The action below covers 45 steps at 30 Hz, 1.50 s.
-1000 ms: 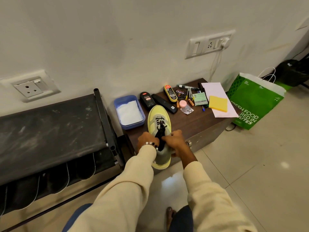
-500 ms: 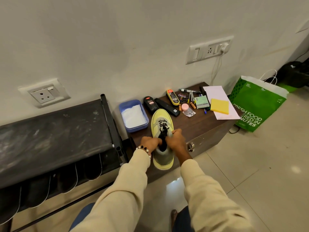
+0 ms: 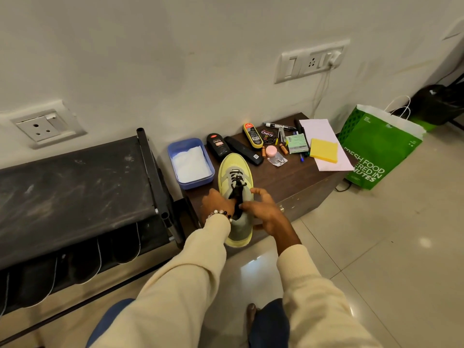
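I saw the shoe (image 3: 234,163) on the cabinet (image 3: 288,182), toe at 12 o'clock; left hand (image 3: 218,203) curled round its lace (image 3: 237,189) at 9 o'clock; right hand (image 3: 263,212) pinched the lace at 3 o'clock.

The shoe (image 3: 234,169) is pale lime yellow with grey panels and black laces (image 3: 237,187), on a dark brown table (image 3: 288,179). At ten o'clock from it is a blue tray (image 3: 173,151) filled with white. At twelve stands a black bottle (image 3: 218,146) with a red label mark. At two lie a pink jar (image 3: 271,150), a bright yellow pad (image 3: 324,150) and pale lilac paper (image 3: 319,129). At three is a green bag (image 3: 376,146) with white lettering. At nine is a black rack (image 3: 75,187) (streaked with pale scuffs). The sleeves (image 3: 190,285) are cream, and the bracelet (image 3: 219,213) alternates white and black beads.
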### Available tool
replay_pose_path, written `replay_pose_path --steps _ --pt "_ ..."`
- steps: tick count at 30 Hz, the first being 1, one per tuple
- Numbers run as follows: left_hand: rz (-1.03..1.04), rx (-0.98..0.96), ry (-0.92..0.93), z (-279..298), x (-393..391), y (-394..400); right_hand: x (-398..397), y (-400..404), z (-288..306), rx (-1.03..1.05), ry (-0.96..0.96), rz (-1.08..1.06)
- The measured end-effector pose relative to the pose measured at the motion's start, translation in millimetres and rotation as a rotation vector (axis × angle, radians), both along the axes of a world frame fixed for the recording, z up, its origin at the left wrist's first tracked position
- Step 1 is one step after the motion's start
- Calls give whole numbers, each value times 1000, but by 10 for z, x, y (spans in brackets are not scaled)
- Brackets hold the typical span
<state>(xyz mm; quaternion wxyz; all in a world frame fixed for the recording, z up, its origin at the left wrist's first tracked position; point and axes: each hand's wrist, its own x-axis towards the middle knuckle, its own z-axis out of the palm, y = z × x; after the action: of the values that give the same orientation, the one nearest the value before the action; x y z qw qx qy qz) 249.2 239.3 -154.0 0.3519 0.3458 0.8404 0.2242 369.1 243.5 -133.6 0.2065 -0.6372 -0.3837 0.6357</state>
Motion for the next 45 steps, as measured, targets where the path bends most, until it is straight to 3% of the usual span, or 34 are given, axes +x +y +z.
replay_pose_path --steps 4,8,11,22,27,33,41,45 --pt "-36 -61 58 17 -5 16 -91 -2 -81 30 -92 -13" --pt "-78 -41 -48 16 -46 -11 -145 -35 -88 221 -351 65" --pt "-72 -11 -107 82 -84 -171 -152 -161 -14 317 -435 113" --pt "-16 254 -358 937 -250 -1256 -175 -1145 1129 574 -613 213" --pt "89 448 -442 1346 -554 -1986 -419 -1715 1521 762 -553 301" --pt "310 644 -279 1526 -1241 -3062 -1212 -2448 1696 901 -367 503" --pt "613 628 40 1348 -2386 -4537 -2632 -3543 1473 881 -149 865" --pt "799 551 148 848 -2838 -5270 -3320 -4081 1028 787 -43 1085"
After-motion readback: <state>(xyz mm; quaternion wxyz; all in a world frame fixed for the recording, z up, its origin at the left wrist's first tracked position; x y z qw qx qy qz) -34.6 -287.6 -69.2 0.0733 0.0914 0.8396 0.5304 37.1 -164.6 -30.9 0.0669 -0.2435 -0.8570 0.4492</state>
